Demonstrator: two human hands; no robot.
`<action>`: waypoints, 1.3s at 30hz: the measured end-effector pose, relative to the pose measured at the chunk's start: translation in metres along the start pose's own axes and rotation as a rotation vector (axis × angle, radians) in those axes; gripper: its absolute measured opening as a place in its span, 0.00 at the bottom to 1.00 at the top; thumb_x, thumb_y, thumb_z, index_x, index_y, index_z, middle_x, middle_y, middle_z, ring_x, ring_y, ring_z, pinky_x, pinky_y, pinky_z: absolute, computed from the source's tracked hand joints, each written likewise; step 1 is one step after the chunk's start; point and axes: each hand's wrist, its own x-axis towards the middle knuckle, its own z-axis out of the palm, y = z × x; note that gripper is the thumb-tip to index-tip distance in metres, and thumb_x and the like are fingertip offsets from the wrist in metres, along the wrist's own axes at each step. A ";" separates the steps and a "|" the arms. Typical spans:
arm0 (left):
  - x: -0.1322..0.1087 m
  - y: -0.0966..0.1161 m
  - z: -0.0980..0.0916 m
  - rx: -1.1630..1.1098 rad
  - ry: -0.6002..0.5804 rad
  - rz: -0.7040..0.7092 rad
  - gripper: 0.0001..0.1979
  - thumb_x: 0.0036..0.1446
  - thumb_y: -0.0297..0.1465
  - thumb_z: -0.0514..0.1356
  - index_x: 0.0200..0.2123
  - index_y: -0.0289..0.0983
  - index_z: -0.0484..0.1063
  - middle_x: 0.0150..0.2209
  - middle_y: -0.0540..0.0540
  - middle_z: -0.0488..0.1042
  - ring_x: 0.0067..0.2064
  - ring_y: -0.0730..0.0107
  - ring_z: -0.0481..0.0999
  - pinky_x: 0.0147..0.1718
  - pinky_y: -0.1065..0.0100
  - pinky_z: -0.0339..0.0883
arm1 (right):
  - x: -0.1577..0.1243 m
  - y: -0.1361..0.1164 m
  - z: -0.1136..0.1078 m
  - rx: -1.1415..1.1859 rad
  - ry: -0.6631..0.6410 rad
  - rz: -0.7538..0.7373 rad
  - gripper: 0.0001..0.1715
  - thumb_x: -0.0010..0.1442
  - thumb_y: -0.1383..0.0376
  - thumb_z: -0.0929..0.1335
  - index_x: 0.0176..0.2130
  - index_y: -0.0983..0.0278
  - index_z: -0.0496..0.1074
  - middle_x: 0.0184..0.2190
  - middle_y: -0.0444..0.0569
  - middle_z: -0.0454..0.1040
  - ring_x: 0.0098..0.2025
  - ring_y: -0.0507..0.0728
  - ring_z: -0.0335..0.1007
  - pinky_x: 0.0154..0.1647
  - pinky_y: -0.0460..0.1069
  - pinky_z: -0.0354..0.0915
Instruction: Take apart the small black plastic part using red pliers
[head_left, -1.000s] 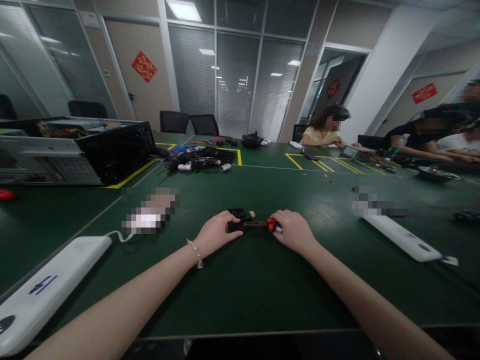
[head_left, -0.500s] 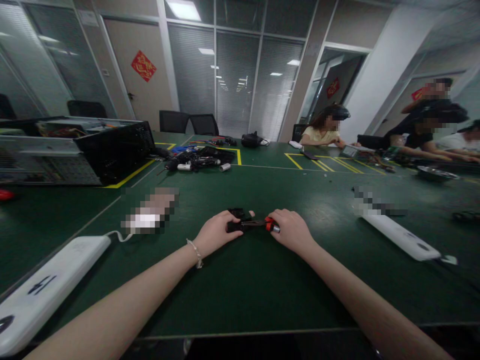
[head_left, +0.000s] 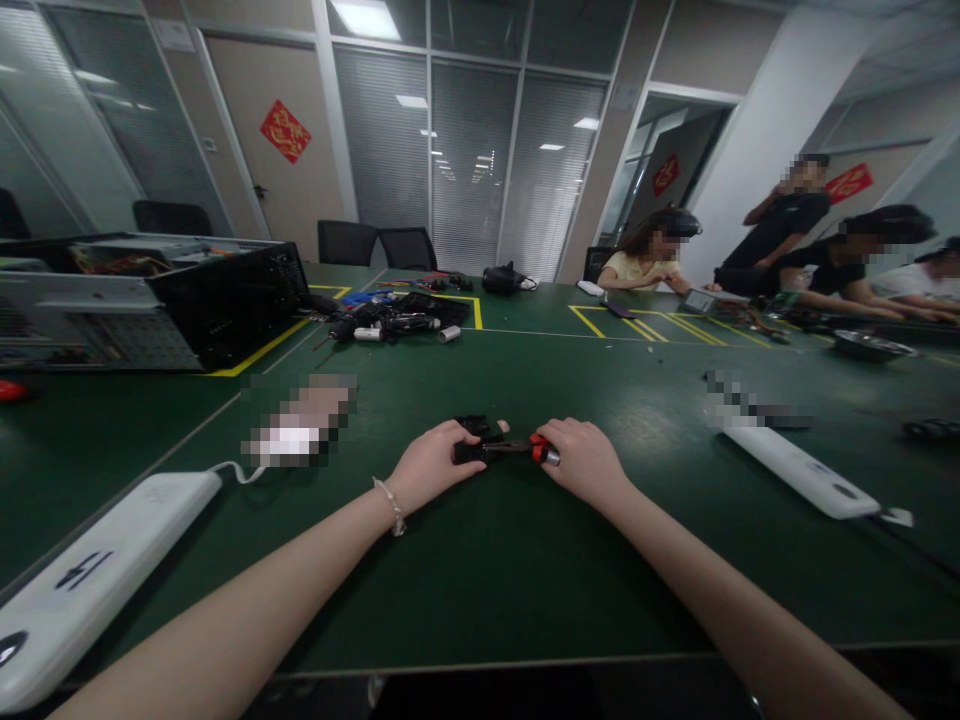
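In the middle of the green table [head_left: 510, 580], my left hand [head_left: 429, 458] is closed on a small black part [head_left: 469, 453], pinched between thumb and fingers. My right hand [head_left: 589, 460] wraps round the red handles of a pair of pliers [head_left: 513, 446], whose narrow jaws point left and reach the black part. Whether the jaws grip it is too small to tell. Just behind lies another black piece [head_left: 472, 424], partly hidden by my left fingers. Beside it is a small pale pinkish bit [head_left: 503, 427].
A computer case [head_left: 247, 310] stands at the left. A pile of black cables and parts [head_left: 397, 316] lies further back. White oblong boxes flank me, left [head_left: 112, 580] and right [head_left: 802, 470]. Several people sit or stand at the far right.
My hands, the pliers and the black part look the same. Far right, the standing person appears shifted left.
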 end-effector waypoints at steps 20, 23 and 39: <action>0.000 -0.001 -0.001 -0.005 0.002 0.025 0.15 0.48 0.39 0.60 0.40 0.40 0.70 0.37 0.49 0.68 0.30 0.70 0.68 0.26 0.70 0.61 | -0.002 0.002 0.000 -0.009 -0.029 0.022 0.10 0.50 0.64 0.64 0.35 0.63 0.68 0.32 0.47 0.71 0.34 0.55 0.64 0.33 0.49 0.57; 0.000 -0.001 -0.001 -0.012 -0.010 0.010 0.15 0.48 0.40 0.60 0.40 0.40 0.70 0.37 0.49 0.68 0.30 0.71 0.68 0.25 0.71 0.61 | -0.002 0.002 0.001 -0.006 -0.030 0.023 0.10 0.50 0.64 0.64 0.35 0.62 0.68 0.32 0.47 0.71 0.34 0.55 0.64 0.33 0.49 0.58; 0.000 -0.001 -0.002 -0.024 -0.019 0.016 0.15 0.49 0.39 0.59 0.40 0.39 0.69 0.38 0.49 0.67 0.30 0.71 0.68 0.27 0.70 0.62 | -0.002 0.001 0.000 0.019 -0.034 0.016 0.11 0.52 0.59 0.63 0.35 0.63 0.68 0.32 0.48 0.71 0.33 0.54 0.65 0.33 0.49 0.59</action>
